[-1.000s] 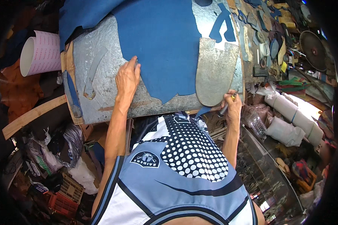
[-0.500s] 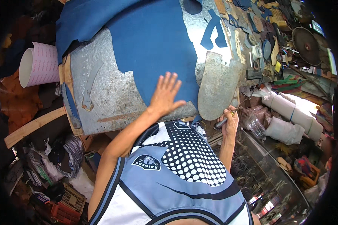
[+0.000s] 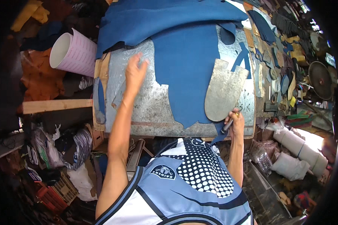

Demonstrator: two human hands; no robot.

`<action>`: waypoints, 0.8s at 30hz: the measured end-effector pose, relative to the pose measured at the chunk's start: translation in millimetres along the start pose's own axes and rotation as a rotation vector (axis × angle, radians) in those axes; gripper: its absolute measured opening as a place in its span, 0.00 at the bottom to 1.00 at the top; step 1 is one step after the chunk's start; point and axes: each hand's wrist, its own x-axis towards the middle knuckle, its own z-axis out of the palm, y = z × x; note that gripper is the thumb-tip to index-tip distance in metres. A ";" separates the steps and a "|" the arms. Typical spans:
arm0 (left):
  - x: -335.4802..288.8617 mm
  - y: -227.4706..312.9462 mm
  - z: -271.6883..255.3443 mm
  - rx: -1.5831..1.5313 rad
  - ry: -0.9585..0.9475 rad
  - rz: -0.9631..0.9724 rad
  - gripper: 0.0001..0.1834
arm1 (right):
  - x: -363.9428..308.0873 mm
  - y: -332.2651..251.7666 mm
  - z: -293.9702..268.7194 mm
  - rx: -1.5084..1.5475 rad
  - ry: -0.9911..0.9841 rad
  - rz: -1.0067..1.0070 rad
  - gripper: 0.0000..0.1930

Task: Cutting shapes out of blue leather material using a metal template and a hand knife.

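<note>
A large sheet of blue material, leather-like (image 3: 187, 71), lies over a scratched metal plate (image 3: 150, 116), its far part folded. My left hand (image 3: 135, 75) is held over the plate left of the blue sheet, slightly blurred, thumb and fingers apart, holding nothing. A stiff grey template (image 3: 224, 93), rounded at the near end and notched at the far end, rests partly on the blue sheet's right edge. Beside its near end, my right hand (image 3: 236, 123) is closed around a tool with a dark cylindrical handle (image 3: 226, 128); its working end cannot be made out.
Blue offcuts (image 3: 242, 56) lie right of the sheet. A pink-and-white roll (image 3: 73, 52) stands left of the table, above a wooden bar (image 3: 56, 106). Scissors (image 3: 258, 55), tape rolls and scraps crowd the right bench, with a round fan (image 3: 320, 79) beyond. Wrapped rolls (image 3: 300, 148) lie lower right.
My left hand has lifted off the blue sheet and moved left over the metal plate. The grey template is turned slightly and sits further over the sheet. My right hand keeps the tool. The view has shifted.
</note>
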 end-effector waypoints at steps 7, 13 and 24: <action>126.2 -41.0 2.0 -0.724 -0.032 -0.534 0.46 | 28.5 -6.9 22.9 -0.124 -0.095 0.107 0.06; 173.7 -51.4 -2.9 -0.533 -0.026 -0.425 0.26 | 18.6 -0.5 10.6 -0.213 -0.056 0.071 0.08; 132.8 -57.8 10.7 -0.103 -0.034 -0.480 0.37 | -26.7 1.4 -82.0 -0.279 0.042 0.055 0.09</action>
